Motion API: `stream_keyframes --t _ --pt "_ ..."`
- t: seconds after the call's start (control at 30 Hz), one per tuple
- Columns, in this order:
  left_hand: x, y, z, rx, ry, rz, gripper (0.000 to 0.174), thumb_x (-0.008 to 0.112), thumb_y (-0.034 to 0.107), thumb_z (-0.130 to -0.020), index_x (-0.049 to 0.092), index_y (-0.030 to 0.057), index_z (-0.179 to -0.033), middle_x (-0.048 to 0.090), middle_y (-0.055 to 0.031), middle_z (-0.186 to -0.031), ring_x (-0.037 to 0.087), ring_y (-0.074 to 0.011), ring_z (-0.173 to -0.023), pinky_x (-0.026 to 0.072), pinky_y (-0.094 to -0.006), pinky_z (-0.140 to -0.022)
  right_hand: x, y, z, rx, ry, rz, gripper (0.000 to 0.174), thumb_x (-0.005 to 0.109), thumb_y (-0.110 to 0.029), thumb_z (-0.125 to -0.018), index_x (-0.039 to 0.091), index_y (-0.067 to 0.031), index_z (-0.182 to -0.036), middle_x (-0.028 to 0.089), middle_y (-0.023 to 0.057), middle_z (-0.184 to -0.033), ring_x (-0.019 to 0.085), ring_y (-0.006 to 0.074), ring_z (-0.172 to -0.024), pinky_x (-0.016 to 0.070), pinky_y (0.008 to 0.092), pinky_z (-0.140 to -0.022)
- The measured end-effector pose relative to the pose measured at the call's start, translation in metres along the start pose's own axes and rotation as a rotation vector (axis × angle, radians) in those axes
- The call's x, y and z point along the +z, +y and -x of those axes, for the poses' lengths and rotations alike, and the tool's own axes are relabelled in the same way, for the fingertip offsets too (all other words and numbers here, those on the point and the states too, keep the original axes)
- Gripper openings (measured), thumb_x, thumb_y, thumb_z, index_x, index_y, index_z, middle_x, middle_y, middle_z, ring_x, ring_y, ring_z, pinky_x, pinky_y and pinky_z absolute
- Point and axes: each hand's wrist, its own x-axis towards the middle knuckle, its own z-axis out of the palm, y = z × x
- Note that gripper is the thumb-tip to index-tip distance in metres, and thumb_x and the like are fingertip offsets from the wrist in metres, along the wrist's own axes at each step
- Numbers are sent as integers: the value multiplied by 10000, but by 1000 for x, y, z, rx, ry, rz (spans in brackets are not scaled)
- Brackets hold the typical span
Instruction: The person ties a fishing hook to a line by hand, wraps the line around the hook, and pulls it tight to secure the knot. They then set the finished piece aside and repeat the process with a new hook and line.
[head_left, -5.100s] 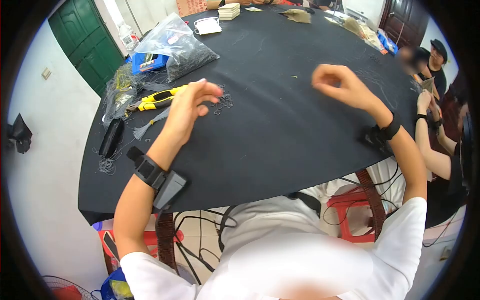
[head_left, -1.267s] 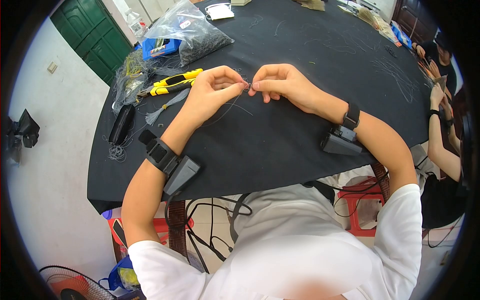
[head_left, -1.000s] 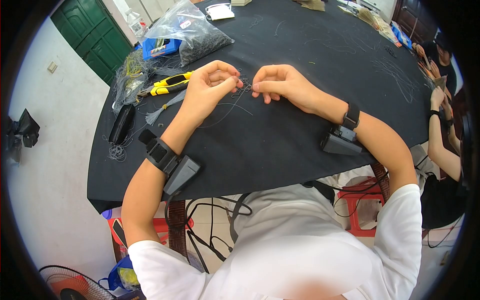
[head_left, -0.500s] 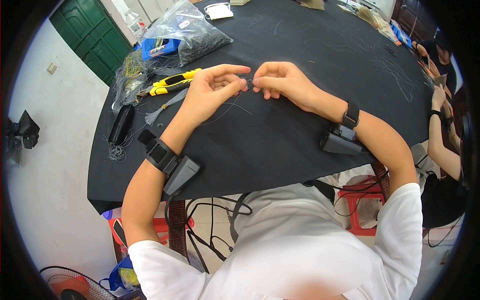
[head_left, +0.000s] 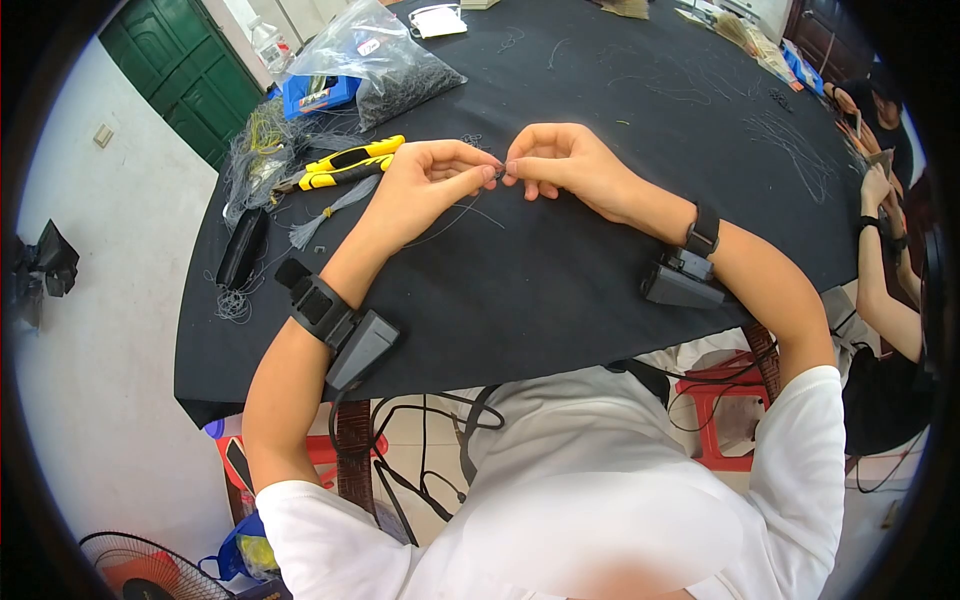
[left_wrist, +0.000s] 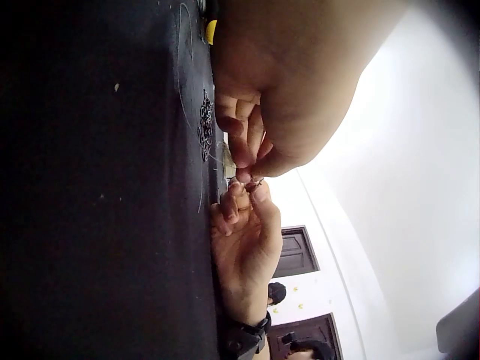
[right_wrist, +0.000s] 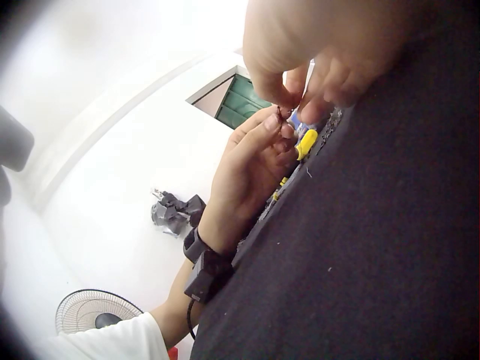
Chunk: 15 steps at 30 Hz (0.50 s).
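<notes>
Fingertips of the left hand [head_left: 425, 190] and the right hand [head_left: 585, 175] meet above the black cloth, pinching a tiny dark piece [right_wrist: 280, 112] between them. Its shape is too small to tell. In the left wrist view the left hand [left_wrist: 281, 90] is above and the right hand [left_wrist: 247, 247] below, both thumbs against the piece [left_wrist: 255, 184]. A pile of small dark wire pieces [left_wrist: 205, 126] lies on the cloth beside the hands. Thin grey line [head_left: 478, 212] trails over the cloth under the left hand.
Yellow-black pliers [head_left: 345, 166], a tied grey bundle [head_left: 325, 222] and a black case [head_left: 243, 250] lie left of the left hand. Behind them are tangled line [head_left: 250, 170], a blue box [head_left: 320, 95] and a clear bag of dark pieces [head_left: 405, 90]. Another person's arms [head_left: 885, 270] are at the right.
The hands were apart at first, then came together over the wire pile. Since half a second ago the left index finger has bent down and its tip has met the right fingertips at the tiny piece.
</notes>
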Motion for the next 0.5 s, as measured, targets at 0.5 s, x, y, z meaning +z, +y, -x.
stream_keyframes --t 0.5 --pt "-2 2 1 -64 -35 -5 233 613 150 -814 612 -38 -950 642 -85 -855 607 -105 -791 458 -201 -703 1 -4 2 -10 -40 19 138 588 -149 -818 567 -27 -879 627 56 -792 541 58 -600 383 163 -516"
